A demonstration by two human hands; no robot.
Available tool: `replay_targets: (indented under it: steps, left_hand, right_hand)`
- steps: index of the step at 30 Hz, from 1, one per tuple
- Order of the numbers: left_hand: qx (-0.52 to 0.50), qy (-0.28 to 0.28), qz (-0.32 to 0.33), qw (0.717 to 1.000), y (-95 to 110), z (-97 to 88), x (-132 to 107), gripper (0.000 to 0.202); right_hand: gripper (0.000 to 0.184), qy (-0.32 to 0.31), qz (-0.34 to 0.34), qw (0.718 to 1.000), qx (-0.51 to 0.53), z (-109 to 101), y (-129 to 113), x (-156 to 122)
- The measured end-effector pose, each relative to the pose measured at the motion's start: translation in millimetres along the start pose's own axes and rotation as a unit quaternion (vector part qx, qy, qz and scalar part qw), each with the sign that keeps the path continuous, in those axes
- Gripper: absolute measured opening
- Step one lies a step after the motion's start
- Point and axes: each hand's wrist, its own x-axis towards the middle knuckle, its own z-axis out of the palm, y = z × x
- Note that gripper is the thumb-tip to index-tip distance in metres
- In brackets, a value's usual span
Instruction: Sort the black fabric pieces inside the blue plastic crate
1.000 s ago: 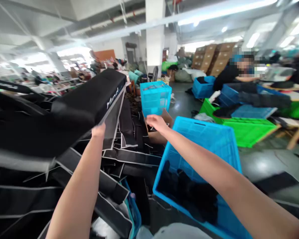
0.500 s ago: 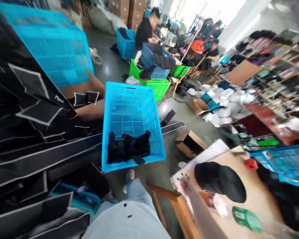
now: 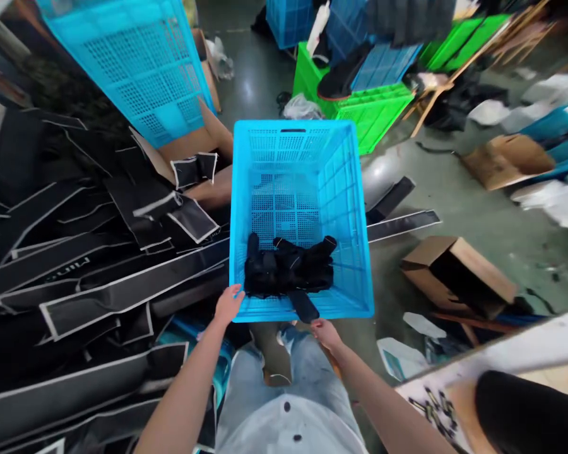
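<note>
The blue plastic crate (image 3: 365, 252) sits in front of my legs. Bundled black fabric pieces (image 3: 288, 268) lie in its near end, and one black fabric strap (image 3: 305, 307) hangs over the front rim. At that strap's rounded end, my right hand (image 3: 326, 333) has its fingers closed in a pinch. My left hand (image 3: 229, 305) is by the crate's front left corner, fingers extended at the rim with nothing visible in them.
Black panels with pale edging (image 3: 137, 284) are heaped on the left. A cardboard box (image 3: 483, 271) lies on the floor at right, near a table (image 3: 492, 343) holding small black pieces. Green crates (image 3: 373, 113) stand beyond.
My view has swung down and to the right. My right hand has left the table at right and taken the strap's end; my left hand has come into view at the crate.
</note>
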Motion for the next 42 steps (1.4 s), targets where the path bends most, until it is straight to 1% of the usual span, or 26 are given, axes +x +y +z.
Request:
replay_targets:
  steps: [2,5,7,10,12,14,15,17,19,20,22,23,24,26,28,30,31,33,34,36,39,42]
  left_hand:
    - [0.037,-0.027,0.009,0.999,3,34.6,25,0.037]
    - [0.108,-0.056,0.018,0.992,-10,76.5,70,0.037]
    - [0.159,-0.067,0.028,0.985,-23,102.9,110,0.039]
    - [0.227,-0.077,0.061,0.969,-43,147.2,180,0.046]
    - [0.262,-0.085,0.094,0.957,-54,177.4,226,0.051]
    - [0.285,-0.091,0.125,0.946,-62,202.5,264,0.052]
    - [0.294,-0.092,0.136,0.942,-65,211.8,279,0.051]
    - [0.303,-0.092,0.147,0.937,-68,222.8,299,0.046]
    - [0.306,-0.086,0.144,0.937,-63,224.6,310,0.040]
    - [0.305,-0.078,0.140,0.939,-57,222.5,313,0.037]
    - [0.295,-0.049,0.135,0.945,-38,212.7,316,0.028]
    - [0.287,-0.027,0.137,0.948,-26,205.3,315,0.026]
    - [0.277,-0.001,0.142,0.950,-14,196.5,314,0.027]
    - [0.254,0.060,0.157,0.952,9,176.5,307,0.036]
    - [0.236,0.110,0.169,0.950,24,157.4,293,0.042]
    - [0.223,0.136,0.183,0.948,32,144.3,276,0.042]
    - [0.217,0.142,0.196,0.946,33,140.9,269,0.040]
    - [0.208,0.142,0.237,0.939,33,140.1,257,0.034]
    - [0.203,0.135,0.262,0.934,33,142.0,253,0.033]
    - [0.191,0.118,0.306,0.925,32,148.3,250,0.038]
    - [0.132,0.084,0.349,0.924,31,158.0,249,0.038]
    - [0.068,0.023,0.379,0.923,30,162.3,249,0.034]
  right_hand:
    - [0.017,-0.026,-0.014,0.999,-0.040,7,-16,48]
    - [0.016,-0.035,-0.031,0.997,-0.069,23,-34,120]
    - [0.017,-0.020,-0.041,0.996,-0.072,39,-40,164]
    - [0.031,0.015,-0.040,0.997,-0.063,66,-40,220]
    - [0.039,0.034,-0.019,0.998,-0.053,84,-35,246]
    - [0.047,0.047,0.008,0.998,-0.044,98,-31,263]
    - [0.050,0.052,0.019,0.998,-0.041,104,-29,268]
    - [0.055,0.059,0.031,0.997,-0.041,112,-30,276]
    - [0.057,0.065,0.030,0.996,-0.047,116,-34,284]
    - [0.053,0.068,0.023,0.996,-0.050,117,-37,289]
    - [0.033,0.068,-0.001,0.997,-0.048,115,-44,302]
    - [0.022,0.063,-0.019,0.997,-0.040,113,-48,309]
    - [0.016,0.054,-0.040,0.997,-0.026,109,-51,316]
    - [0.021,0.030,-0.090,0.995,0.018,98,-56,326]
    - [0.027,0.013,-0.144,0.987,0.075,82,-57,329]
    - [0.036,0.014,-0.191,0.973,0.128,63,-57,327]
    - [0.042,0.017,-0.212,0.963,0.165,54,-57,324]
    - [0.051,0.012,-0.246,0.936,0.253,40,-58,318]
    - [0.052,0.004,-0.258,0.921,0.292,35,-59,314]
    - [0.048,-0.020,-0.276,0.899,0.340,31,-62,307]
    - [0.040,-0.054,-0.308,0.884,0.347,33,-64,293]
    - [0.036,-0.067,-0.347,0.869,0.346,35,-63,276]
